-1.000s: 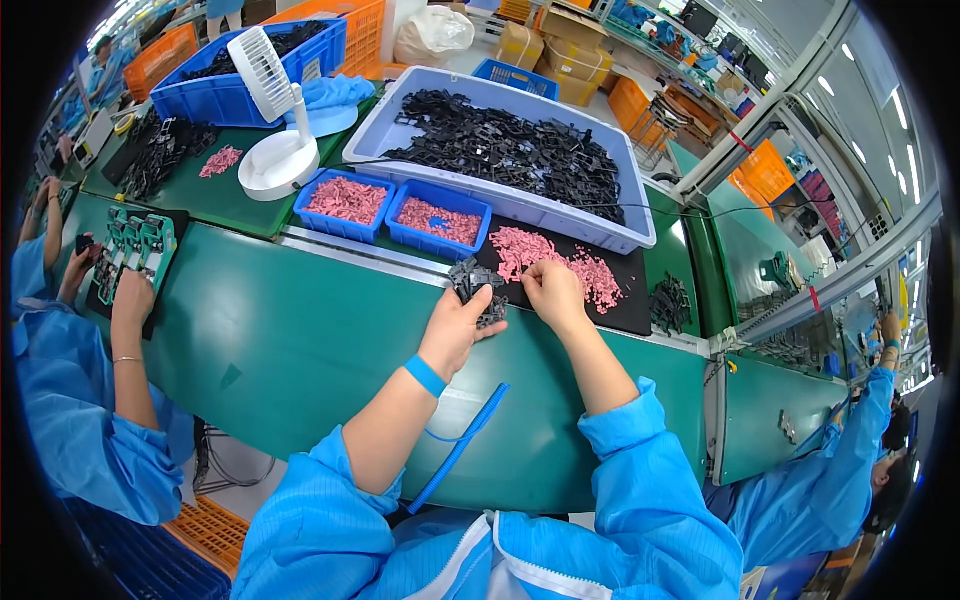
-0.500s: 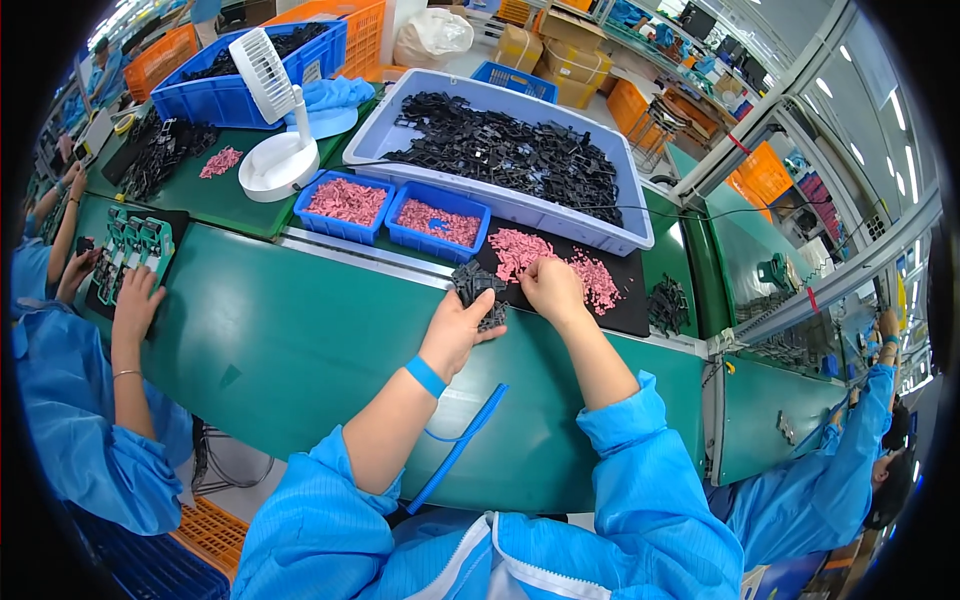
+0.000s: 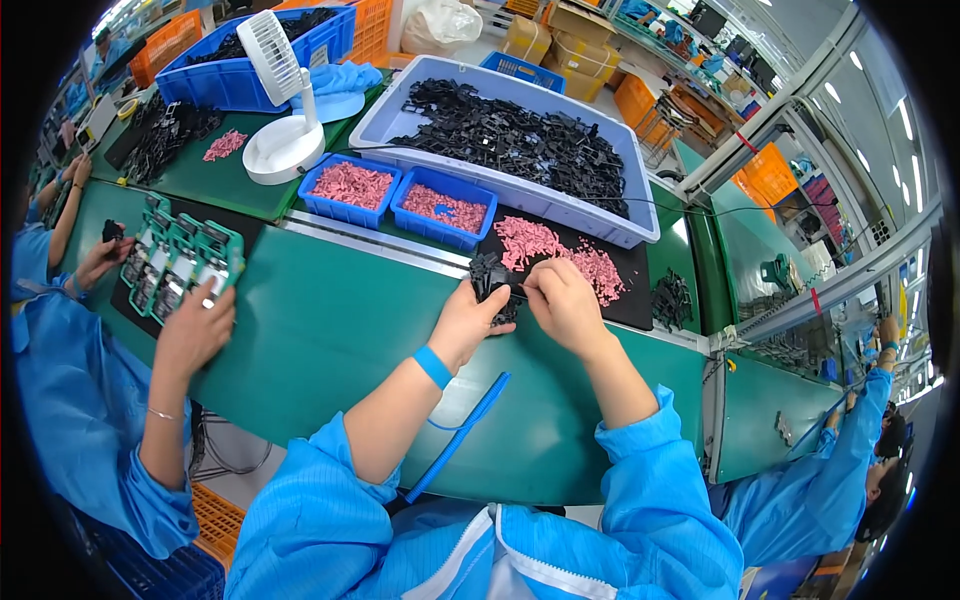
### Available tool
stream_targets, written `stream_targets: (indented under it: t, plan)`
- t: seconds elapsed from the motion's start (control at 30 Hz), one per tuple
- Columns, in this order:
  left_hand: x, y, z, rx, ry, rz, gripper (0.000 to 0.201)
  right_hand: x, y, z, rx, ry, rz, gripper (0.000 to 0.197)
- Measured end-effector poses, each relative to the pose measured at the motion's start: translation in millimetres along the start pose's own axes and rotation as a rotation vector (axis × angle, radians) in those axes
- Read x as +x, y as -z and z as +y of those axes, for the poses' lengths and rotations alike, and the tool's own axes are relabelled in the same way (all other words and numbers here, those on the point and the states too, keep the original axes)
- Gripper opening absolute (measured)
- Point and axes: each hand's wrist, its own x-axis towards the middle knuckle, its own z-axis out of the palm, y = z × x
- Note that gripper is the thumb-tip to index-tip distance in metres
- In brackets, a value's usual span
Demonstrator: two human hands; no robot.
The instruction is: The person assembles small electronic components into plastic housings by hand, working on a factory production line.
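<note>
Head view: your left hand (image 3: 470,320) is gripping a cluster of black parts (image 3: 488,270) above the green counter (image 3: 320,325). Your right hand (image 3: 566,302) is pinching thumb and finger together at the cluster's 3 o'clock edge; whether that grip is holding a piece, cannot tell.

Risks (judged): one hand is supporting the whole cluster, so uneven pressing from 3 o'clock could be working parts loose. Pink pieces (image 3: 525,238) are lying loose at 1 to 2 o'clock on a black mat (image 3: 637,287), close to your right hand; a low wrist sweep could be scattering them.

Containers, from the cluster: at 12 o'clock, a lilac tub (image 3: 388,122) is holding heaped black components (image 3: 510,135). At 11 o'clock, a blue tray (image 3: 440,233) is holding pink bits, blue showing among them; at 10 o'clock, a matching tray (image 3: 338,211) is looking fuller.
</note>
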Motion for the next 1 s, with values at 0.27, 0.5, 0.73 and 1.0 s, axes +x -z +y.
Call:
stream_targets:
  t: [0.27, 0.5, 0.73, 1.0]
  plan:
    - [-9, -8, 3, 0.089, -0.048, 0.012, 0.034, 2, 7, -3, -0.117, 0.089, -0.055, 0.012]
    - [-14, -9, 1, 0.099, -0.068, -0.016, 0.034, 1, 9, -6, 0.079, 0.011, -0.006, 0.010]
    - [-23, -30, 3, 0.137, -0.130, -0.089, 0.038, -26, 20, -1, 0.735, -0.627, -0.006, 0.010]
    - [-82, -29, 6, 0.077, -0.140, -0.209, 0.034, -45, 34, -37, 1.275, -0.729, 0.031, 0.018]
